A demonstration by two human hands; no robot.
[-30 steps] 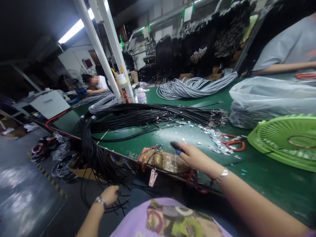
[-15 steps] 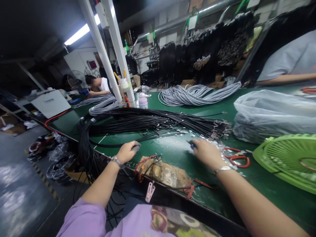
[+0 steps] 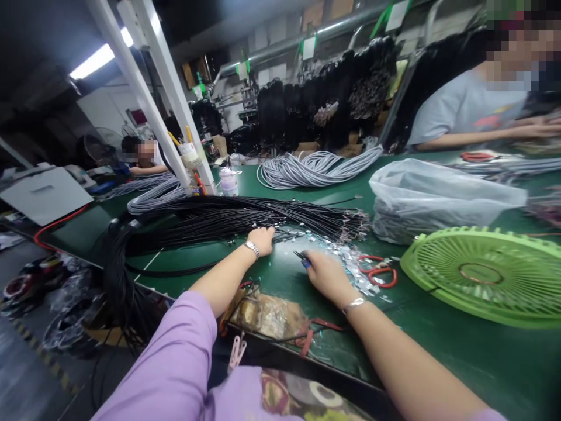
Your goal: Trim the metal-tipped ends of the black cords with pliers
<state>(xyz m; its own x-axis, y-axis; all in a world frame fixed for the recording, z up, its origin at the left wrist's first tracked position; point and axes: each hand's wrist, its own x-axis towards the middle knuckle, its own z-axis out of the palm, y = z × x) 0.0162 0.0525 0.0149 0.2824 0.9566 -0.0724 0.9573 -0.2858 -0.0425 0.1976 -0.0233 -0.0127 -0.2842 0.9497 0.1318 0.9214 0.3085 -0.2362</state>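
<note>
See a big green table [image 3: 504, 362] running far back. Past its far side, see a co-worker [image 3: 456, 105] in a light grey shirt. Across the middle, see a long, fat bunch of black cables [image 3: 210, 225] lying on the table, with coppery ends on the right and a bend hanging over the near edge on the left. On the right, find a round green fan cover [image 3: 481, 273], just beside a cloudy plastic bag [image 3: 421, 199]. Farther back, find a looped heap of grey cables [image 3: 322, 169].

Next, see the left hand [image 3: 262, 240] at the near side of the black cables, with fingers bent and tips hidden; cannot tell if pinching a cable or just touching. See the right hand [image 3: 328, 278] low over the table, with fingers curled in and something dark and pointy at the tips; too blurry to tell if pinched.

Nearer, find a brown taped pad [image 3: 278, 314], then red scissors [image 3: 380, 271], white tags [image 3: 309, 48] up high with words too small to read, a pink clip [image 3: 237, 352], and tiny white scraps [image 3: 350, 257].

Compared with half a second ago, find the left hand farther forward, up from the near edge to the black cables, the right hand near the same spot, and more of the co-worker in view
</note>
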